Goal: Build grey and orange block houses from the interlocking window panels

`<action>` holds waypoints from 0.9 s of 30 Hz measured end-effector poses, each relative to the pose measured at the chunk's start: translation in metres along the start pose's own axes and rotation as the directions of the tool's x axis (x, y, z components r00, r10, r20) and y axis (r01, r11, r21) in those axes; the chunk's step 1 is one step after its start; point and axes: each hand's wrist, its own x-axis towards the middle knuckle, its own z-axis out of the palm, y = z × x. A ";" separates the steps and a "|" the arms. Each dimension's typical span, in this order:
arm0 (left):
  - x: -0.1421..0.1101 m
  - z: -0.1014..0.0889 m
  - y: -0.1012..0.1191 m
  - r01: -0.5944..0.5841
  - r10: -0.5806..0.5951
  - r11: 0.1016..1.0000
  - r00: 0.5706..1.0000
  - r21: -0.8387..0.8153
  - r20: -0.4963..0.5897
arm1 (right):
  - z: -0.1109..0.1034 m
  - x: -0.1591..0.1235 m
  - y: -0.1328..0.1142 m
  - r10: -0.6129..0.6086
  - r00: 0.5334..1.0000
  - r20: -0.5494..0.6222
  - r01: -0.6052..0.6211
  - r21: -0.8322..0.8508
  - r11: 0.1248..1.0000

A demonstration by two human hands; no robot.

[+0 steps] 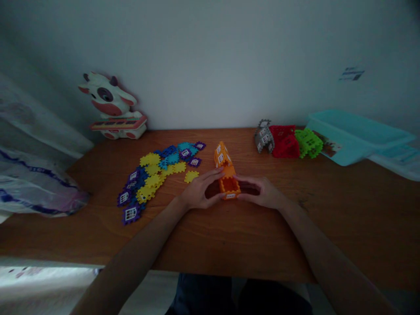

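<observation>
An orange toy house (227,174) built from interlocking plastic tiles stands on the wooden table (229,236), its open end facing me. My left hand (200,191) grips its left side with thumb and fingers. My right hand (260,191) pinches its right lower edge. To the left lies a loose pile of yellow, blue and purple tiles (154,175), some with white windows.
Three finished tile houses stand at the back right: grey (264,136), red (285,141), green (308,142). A turquoise box lid (357,133) lies beyond them. A toy cow (111,107) sits at the back left; a plastic bag (29,183) lies at the left edge.
</observation>
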 end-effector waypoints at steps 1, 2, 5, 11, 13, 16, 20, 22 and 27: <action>0.000 0.000 0.000 0.000 0.000 1.000 1.000 0.007 0.003 | 0.000 0.000 0.000 -0.004 1.000 -0.001 0.004 0.000 1.000; 0.000 -0.001 0.000 -0.002 0.001 1.000 1.000 0.014 0.006 | 0.001 0.000 0.000 -0.010 1.000 -0.006 0.009 -0.009 1.000; 0.000 -0.001 -0.001 0.001 -0.002 0.999 1.000 0.041 0.014 | 0.002 0.001 0.000 -0.019 0.999 -0.033 0.016 -0.074 0.997; -0.001 0.000 -0.003 0.008 -0.009 0.999 0.999 0.047 0.031 | 0.004 0.002 -0.003 -0.016 1.000 -0.015 0.014 -0.151 0.988; -0.001 0.002 -0.004 0.020 -0.023 0.998 0.999 0.053 0.046 | 0.007 0.001 -0.007 -0.028 0.999 -0.038 0.020 -0.190 0.982; -0.002 0.004 -0.006 0.041 -0.048 0.996 0.994 0.073 0.101 | 0.013 0.002 -0.012 -0.063 0.989 -0.131 0.022 -0.294 0.956; -0.002 0.005 -0.005 0.007 -0.016 0.998 0.990 0.060 0.137 | 0.018 0.005 -0.013 -0.150 0.958 -0.244 0.027 -0.442 0.896; -0.001 0.004 -0.002 -0.011 0.005 0.998 0.993 0.057 0.120 | 0.018 0.005 -0.011 -0.169 0.948 -0.268 0.012 -0.501 0.866; 0.002 -0.001 0.002 0.055 -0.052 0.998 0.993 0.034 -0.105 | -0.002 -0.002 -0.006 -0.214 0.961 -0.173 0.076 -0.581 0.810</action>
